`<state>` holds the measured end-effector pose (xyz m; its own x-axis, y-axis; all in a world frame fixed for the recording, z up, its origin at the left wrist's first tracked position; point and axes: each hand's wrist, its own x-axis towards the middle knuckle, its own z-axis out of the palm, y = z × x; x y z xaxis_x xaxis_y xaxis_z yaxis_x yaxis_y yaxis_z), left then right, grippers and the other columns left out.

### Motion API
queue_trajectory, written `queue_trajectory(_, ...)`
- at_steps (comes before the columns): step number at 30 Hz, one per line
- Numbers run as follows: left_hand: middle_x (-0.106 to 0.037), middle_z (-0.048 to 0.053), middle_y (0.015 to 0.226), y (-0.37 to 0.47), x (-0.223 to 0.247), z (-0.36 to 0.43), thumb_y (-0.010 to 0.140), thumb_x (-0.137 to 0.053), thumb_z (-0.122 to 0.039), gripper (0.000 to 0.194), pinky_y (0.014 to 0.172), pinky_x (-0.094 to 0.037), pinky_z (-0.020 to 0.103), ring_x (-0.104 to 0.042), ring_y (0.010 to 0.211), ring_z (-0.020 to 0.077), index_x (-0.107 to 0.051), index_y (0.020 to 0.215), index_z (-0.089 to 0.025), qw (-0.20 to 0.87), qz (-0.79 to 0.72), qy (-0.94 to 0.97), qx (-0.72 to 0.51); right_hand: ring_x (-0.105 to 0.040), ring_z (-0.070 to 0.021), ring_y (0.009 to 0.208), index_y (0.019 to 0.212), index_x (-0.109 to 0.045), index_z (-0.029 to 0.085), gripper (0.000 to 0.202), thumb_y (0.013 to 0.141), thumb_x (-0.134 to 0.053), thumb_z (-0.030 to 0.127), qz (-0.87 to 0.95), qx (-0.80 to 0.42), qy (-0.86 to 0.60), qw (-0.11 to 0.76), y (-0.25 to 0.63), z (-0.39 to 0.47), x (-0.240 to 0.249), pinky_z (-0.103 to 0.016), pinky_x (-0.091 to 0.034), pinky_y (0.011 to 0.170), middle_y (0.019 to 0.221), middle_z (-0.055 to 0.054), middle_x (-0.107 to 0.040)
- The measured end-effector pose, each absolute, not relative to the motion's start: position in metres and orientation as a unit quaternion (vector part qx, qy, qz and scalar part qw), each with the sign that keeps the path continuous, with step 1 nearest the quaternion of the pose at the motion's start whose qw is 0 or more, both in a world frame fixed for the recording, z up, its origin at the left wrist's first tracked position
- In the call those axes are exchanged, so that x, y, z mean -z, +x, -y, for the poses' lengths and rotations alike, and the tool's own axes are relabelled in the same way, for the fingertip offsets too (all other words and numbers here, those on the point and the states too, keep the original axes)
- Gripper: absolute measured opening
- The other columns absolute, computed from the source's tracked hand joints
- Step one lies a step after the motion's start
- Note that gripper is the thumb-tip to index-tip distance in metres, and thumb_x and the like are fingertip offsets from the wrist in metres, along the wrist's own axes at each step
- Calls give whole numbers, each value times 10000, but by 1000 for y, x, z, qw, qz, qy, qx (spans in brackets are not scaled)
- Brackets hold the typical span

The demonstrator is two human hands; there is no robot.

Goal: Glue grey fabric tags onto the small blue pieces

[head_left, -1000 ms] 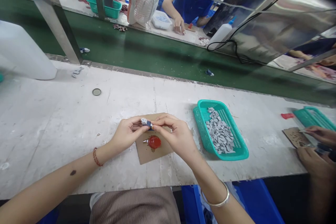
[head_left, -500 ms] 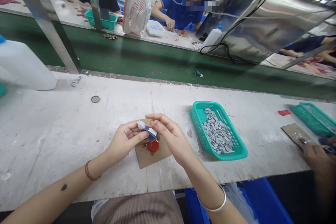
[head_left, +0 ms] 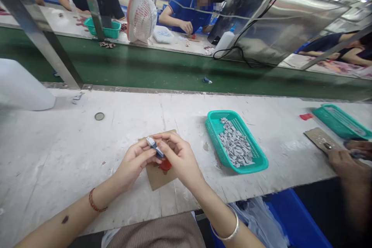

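Observation:
My left hand (head_left: pixel 134 162) pinches a small dark blue piece with pale grey parts (head_left: pixel 156 149) between thumb and fingers. From the other side my right hand (head_left: pixel 183 159) closes on the same piece, its thumb pressed on top and its fingers curled behind. Directly below the hands is a small red cap-like dish (head_left: pixel 166 164), partly covered by them. It rests on a square of brown cardboard (head_left: pixel 158 182) with a wet, shiny smear around the dish. To the right stands a green plastic basket (head_left: pixel 213 143) holding many small flat grey pieces (head_left: pixel 236 145).
A metal bottle cap (head_left: pixel 99 116) and some grey scraps (head_left: pixel 78 97) lie left, near a white jug (head_left: pixel 23 89). Behind runs a green belt (head_left: pixel 151 69) with a small blue piece (head_left: pixel 207 80) on it. A co-worker's hands (head_left: pixel 345 162) work at far right beside another basket (head_left: pixel 340 122).
My right thumb has come down onto the blue piece, where the fingers hovered beside it before. The piece has turned slightly in my hands, and the whole view has shifted a little.

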<state>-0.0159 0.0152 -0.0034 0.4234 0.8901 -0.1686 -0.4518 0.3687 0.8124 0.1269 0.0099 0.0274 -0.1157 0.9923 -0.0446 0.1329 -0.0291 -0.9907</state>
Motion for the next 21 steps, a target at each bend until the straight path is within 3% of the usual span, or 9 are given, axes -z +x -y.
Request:
queue_trajectory(3, -694, 63, 995, -14, 4, -14, 802, -740, -368, 320, 726, -510, 254, -625, 875, 175, -690, 1070, -200, 758, -322, 357, -441, -648, -186, 921, 1074, -682, 219, 218, 893, -612, 318, 546, -488, -505, 456, 125, -6, -23, -310, -535, 790, 1054, -63, -660)
queue_trajectory(6, -668, 35, 841, -15, 4, -16, 761, -785, -359, 289, 631, -462, 216, -579, 739, 130, -692, 974, -187, 742, -355, 376, -428, -661, -190, 939, 987, -705, 207, 223, 948, -511, 309, 573, -470, -495, 453, 141, -7, -30, -329, -521, 844, 981, -57, -703)
queue_trajectory(9, -643, 21, 772, -19, 4, -25, 731, -802, -406, 331, 536, -409, 205, -509, 604, 94, -666, 924, -175, 739, -369, 358, -435, -664, -196, 890, 946, -710, 201, 227, 943, -504, 295, 613, -344, -565, 432, 194, -20, -38, -319, -523, 771, 930, -54, -716)
queue_trajectory(11, -644, 20, 785, -23, 4, -32, 714, -812, -417, 351, 514, -390, 200, -487, 581, 82, -648, 906, -173, 719, -389, 351, -456, -655, -210, 917, 977, -709, 198, 222, 935, -508, 282, 645, -189, -637, 378, 244, -34, -38, -316, -518, 746, 994, -67, -711)
queue_trajectory(13, -642, 14, 785, -27, 5, -39, 702, -819, -418, 366, 514, -384, 199, -477, 578, 78, -636, 900, -171, 684, -413, 367, -476, -655, -213, 905, 1050, -690, 188, 264, 944, -456, 250, 672, -52, -698, 243, 296, -51, -33, -326, -522, 744, 1036, -80, -704)
queue_trajectory(18, -674, 23, 780, -33, 8, -59, 682, -812, -469, 485, 508, -383, 215, -477, 569, 94, -591, 999, -175, 605, -483, 435, -460, -646, -246, 915, 943, -713, 147, 206, 848, -535, 106, 702, -17, -700, 129, 375, -85, -16, -348, -505, 806, 981, -111, -705)
queue_trajectory(21, -730, 63, 842, -34, 7, -81, 707, -776, -495, 481, 531, -406, 226, -522, 589, 118, -527, 998, -203, 564, -531, 482, -409, -633, -250, 909, 873, -712, 156, 202, 857, -523, 88, 727, -2, -682, 79, 386, -92, -10, -332, -495, 781, 915, -108, -695)
